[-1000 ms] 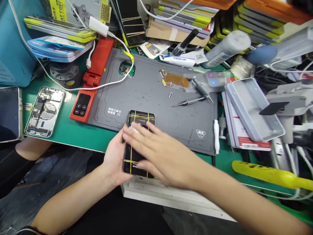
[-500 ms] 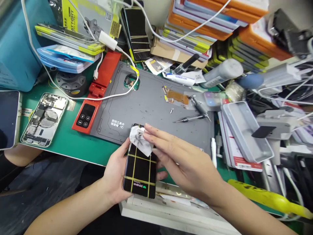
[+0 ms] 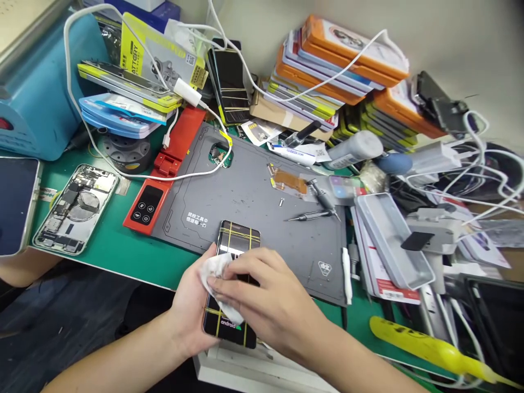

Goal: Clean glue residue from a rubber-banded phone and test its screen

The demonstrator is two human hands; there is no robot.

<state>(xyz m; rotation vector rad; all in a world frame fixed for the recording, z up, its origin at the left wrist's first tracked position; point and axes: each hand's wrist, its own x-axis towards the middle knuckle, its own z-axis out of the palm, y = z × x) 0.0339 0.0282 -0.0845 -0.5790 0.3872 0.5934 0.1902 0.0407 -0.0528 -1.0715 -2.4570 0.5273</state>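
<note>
My left hand [image 3: 189,314] is wrapped around the left side and back of a black smartphone [image 3: 239,237], holding it screen up, tilted, over the table's front edge. Yellowish rubber bands cross the phone's screen both ways, and an "android" logo glows near its lower end. My right hand [image 3: 270,297] pinches a crumpled white wipe [image 3: 216,273] and presses it on the middle and left edge of the screen. The wipe covers part of the screen, and its near edge touches my left fingers. The phone's right edge is partly hidden behind my right hand.
Beyond the phone lies a grey work mat [image 3: 245,191] with screwdrivers [image 3: 309,215] and a red clamp device [image 3: 146,204]. An opened phone [image 3: 77,210] lies left, near another person's arm [image 3: 28,266]. A grey tray [image 3: 393,240] and a yellow tool [image 3: 421,344] are at right.
My right hand has slid the wipe from the phone's upper end down to its middle and left edge. The phone stays in my left hand. The camera view has shifted slightly.
</note>
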